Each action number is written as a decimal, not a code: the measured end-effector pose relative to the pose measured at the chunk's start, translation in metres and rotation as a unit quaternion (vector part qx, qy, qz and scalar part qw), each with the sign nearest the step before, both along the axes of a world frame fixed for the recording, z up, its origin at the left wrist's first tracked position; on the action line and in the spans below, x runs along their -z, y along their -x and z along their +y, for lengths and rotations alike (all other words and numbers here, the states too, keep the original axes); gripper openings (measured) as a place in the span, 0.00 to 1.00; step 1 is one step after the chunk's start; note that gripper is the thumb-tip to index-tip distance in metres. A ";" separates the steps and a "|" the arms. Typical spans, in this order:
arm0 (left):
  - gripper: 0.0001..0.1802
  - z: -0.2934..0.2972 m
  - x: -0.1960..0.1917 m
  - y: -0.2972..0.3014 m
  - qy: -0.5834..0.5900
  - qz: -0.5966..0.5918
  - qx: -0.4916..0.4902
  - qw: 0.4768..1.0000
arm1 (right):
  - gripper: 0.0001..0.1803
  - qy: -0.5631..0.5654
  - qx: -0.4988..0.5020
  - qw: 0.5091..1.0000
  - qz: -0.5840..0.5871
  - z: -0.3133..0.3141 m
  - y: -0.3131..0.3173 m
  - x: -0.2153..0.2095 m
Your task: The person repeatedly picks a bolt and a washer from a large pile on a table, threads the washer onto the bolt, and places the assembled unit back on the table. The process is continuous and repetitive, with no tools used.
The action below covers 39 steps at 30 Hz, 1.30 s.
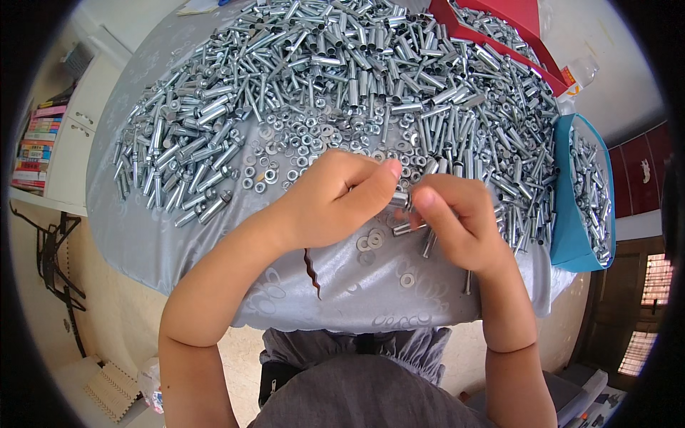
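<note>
Between my hands, above the near part of the table, is a shiny metal sleeve anchor point(399, 200). My left hand point(339, 200) is closed around one end of it, its thumb lying along the top. My right hand point(460, 220) pinches the other end with thumb and bent forefinger. The fingers hide most of the anchor. Just beyond my hands lies a spread of hex nuts point(303, 140) and flat washers. A few loose washers point(374, 239) and some metal pins lie below my right hand on the grey cloth.
A large heap of metal sleeves and bolts point(349, 50) covers the far table. Anchors with nuts on them point(207, 153) lie at left. A red box point(531, 60) and a blue box point(564, 192) of metal parts stand at right. A plastic bottle point(584, 70) stands behind.
</note>
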<state>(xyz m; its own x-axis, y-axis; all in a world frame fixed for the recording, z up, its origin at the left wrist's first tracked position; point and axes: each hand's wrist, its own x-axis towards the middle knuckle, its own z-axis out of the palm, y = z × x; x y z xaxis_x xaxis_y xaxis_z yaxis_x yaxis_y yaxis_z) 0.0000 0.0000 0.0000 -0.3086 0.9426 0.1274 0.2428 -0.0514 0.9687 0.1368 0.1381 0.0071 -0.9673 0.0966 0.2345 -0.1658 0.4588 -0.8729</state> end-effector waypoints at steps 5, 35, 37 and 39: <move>0.26 0.000 0.000 0.001 -0.008 0.009 -0.015 1.000 | 0.10 -0.042 0.027 0.997 0.052 -0.003 0.004 -0.001; 0.26 0.000 -0.001 0.005 -0.016 0.005 -0.027 0.999 | 0.07 0.037 -0.016 0.999 0.004 -0.001 0.002 -0.006; 0.26 0.000 0.001 0.007 -0.016 0.015 -0.035 0.999 | 0.08 0.038 -0.023 0.999 0.003 -0.002 0.002 -0.007; 0.27 0.001 0.004 0.008 -0.010 0.015 -0.044 0.999 | 0.08 0.062 -0.013 0.998 -0.015 -0.007 0.002 -0.010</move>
<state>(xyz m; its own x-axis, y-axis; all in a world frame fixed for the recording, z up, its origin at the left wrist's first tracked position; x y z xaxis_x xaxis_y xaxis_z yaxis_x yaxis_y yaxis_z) -0.0084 0.0007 -0.0041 -0.3866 0.9091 0.1552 0.2753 -0.0469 0.9602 0.1350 0.1316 0.0167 -0.9763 0.0973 0.1935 -0.1497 0.3428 -0.9274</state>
